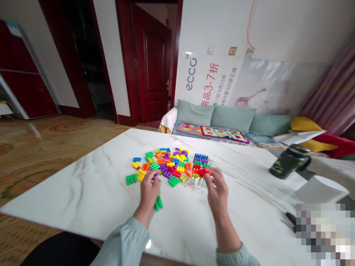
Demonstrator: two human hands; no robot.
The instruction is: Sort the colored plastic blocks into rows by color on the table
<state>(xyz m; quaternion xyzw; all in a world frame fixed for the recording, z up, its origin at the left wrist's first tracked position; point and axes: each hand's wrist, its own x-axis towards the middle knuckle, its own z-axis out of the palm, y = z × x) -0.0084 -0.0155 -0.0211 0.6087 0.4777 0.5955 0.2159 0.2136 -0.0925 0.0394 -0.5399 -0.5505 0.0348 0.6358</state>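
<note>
My right hand (217, 185) pinches a red toy block (203, 172) between thumb and fingers. It holds the block above an orderly stack of blocks with blue (201, 156), purple, green and red rows and white ones (197, 181) at the near side. My left hand (150, 187) is closed at the near edge of the loose pile, with a bit of a purple block (155, 174) showing at its fingertips. Mixed colored blocks (166, 166) lie between and beyond my hands. One green block (158, 203) rests beside my left wrist, and another green block (131, 179) lies left of that hand.
The blocks lie on a white marble-patterned table (91, 192). At the right stand a dark green lidded mug (288, 162) with a handle and a white paper-like item (321, 188). A black-handled tool (290, 218) lies nearer. Behind the table is a sofa with pillows (233, 117).
</note>
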